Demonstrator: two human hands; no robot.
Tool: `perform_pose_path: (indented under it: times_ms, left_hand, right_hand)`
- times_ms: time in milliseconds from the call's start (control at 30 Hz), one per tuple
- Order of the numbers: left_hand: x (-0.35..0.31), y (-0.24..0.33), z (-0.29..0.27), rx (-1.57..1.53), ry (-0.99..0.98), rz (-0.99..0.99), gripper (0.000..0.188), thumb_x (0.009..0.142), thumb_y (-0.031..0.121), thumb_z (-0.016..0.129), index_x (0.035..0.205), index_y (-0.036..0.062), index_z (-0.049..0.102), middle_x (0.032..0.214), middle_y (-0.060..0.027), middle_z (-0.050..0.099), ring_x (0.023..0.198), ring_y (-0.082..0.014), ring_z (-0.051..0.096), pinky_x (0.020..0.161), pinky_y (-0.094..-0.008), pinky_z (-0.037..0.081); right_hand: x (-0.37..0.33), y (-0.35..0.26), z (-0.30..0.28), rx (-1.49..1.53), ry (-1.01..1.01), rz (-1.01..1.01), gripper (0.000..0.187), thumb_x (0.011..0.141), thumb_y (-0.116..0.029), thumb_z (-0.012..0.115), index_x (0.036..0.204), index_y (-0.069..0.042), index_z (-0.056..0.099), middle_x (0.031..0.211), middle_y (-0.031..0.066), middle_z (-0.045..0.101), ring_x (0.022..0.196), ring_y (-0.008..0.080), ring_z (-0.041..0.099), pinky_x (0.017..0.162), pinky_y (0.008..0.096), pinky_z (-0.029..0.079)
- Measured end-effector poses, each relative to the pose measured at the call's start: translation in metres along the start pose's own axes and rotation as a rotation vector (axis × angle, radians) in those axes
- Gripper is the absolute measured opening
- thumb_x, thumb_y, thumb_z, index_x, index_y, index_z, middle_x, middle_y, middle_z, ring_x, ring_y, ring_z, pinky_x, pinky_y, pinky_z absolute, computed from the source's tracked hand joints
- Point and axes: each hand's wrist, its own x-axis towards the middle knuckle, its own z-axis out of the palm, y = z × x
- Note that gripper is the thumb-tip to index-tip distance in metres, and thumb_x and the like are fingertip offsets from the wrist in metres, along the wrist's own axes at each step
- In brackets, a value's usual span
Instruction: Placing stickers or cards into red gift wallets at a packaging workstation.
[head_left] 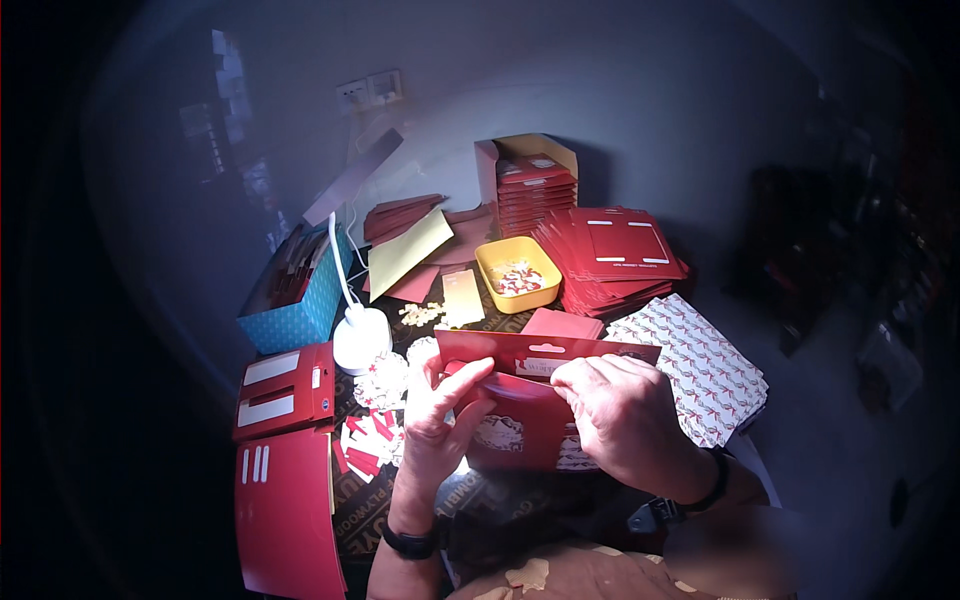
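Observation:
A red card folder (540, 410) stands tilted in front of me, its top flap raised and showing a white-edged hanging slot. White printed shapes show on its front panel. My left hand (440, 415) grips the folder's left side, with thumb and fingers bent round the edge by the flap. With fingers curled, my right hand (620, 410) pinches the card at the upper right, near the fold. Its fingertips are partly hidden behind the knuckles. Just left of my left hand lie white scalloped paper tags (382, 380) and a pile of small red and white strips (370, 440).
A white desk lamp (361, 338) stands at the left beside a blue dotted box (300, 310). Red card sheets (285, 510) lie at the near left. Behind the folder sit a yellow tub (520, 272) of small pieces and stacked red cards (625, 245). Patterned sheets (695, 370) lie right.

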Motion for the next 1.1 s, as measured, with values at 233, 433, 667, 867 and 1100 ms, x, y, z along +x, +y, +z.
perform_pose_path:
  times_ms: [233, 433, 667, 867, 1100]
  left_hand:
    - [-0.002, 0.005, -0.003, 0.121, 0.005, 0.047, 0.045, 0.078, -0.001, 0.075, 0.122, 0.0072, 0.068, 0.115, -0.015, 0.067, 0.111, -0.0329, 0.058, 0.098, -0.0439, 0.044]
    - [-0.006, 0.011, -0.007, 0.232, 0.01, 0.074, 0.038, 0.078, -0.001, 0.073, 0.115, 0.0056, 0.071, 0.111, -0.0153, 0.068, 0.112, -0.0337, 0.057, 0.098, -0.0439, 0.044]
    - [-0.005, 0.044, 0.0, 0.815, 0.175, 0.133, 0.035, 0.085, 0.015, 0.073, 0.12, 0.0187, 0.07, 0.131, -0.0077, 0.062, 0.121, -0.0345, 0.052, 0.115, -0.0602, 0.022]
    - [0.0, 0.052, 0.01, 0.674, -0.105, 0.355, 0.035, 0.082, 0.015, 0.075, 0.116, 0.012, 0.068, 0.123, -0.006, 0.066, 0.114, -0.0242, 0.06, 0.118, -0.0654, 0.017]
    - [0.011, 0.053, 0.019, 0.518, -0.118, 0.323, 0.037, 0.073, 0.008, 0.078, 0.109, 0.0059, 0.069, 0.105, -0.0073, 0.064, 0.102, -0.0291, 0.061, 0.113, -0.0575, 0.03]
  right_hand:
    - [-0.01, -0.001, -0.01, 0.003, 0.064, 0.067, 0.012, 0.079, -0.001, 0.069, 0.087, -0.004, 0.062, 0.078, 0.0107, 0.063, 0.074, 0.0312, 0.064, 0.068, 0.0408, 0.051]
    - [-0.012, 0.001, -0.002, -0.053, 0.037, 0.015, 0.013, 0.076, 0.0, 0.062, 0.088, -0.003, 0.056, 0.078, 0.011, 0.06, 0.077, 0.0282, 0.063, 0.074, 0.0394, 0.051]
    - [-0.014, -0.001, -0.004, -0.113, 0.032, -0.015, 0.016, 0.073, -0.001, 0.062, 0.087, -0.003, 0.054, 0.077, 0.0117, 0.057, 0.077, 0.0288, 0.063, 0.073, 0.0403, 0.051]
    - [-0.015, -0.004, -0.008, -0.08, 0.002, -0.012, 0.015, 0.076, -0.002, 0.062, 0.088, -0.002, 0.054, 0.078, 0.0121, 0.057, 0.079, 0.0291, 0.062, 0.075, 0.0408, 0.051]
    - [-0.03, 0.007, -0.02, 0.028, 0.169, -0.043, 0.022, 0.079, 0.0, 0.064, 0.101, 0.0, 0.062, 0.085, 0.0127, 0.063, 0.081, 0.0293, 0.062, 0.076, 0.0406, 0.05]
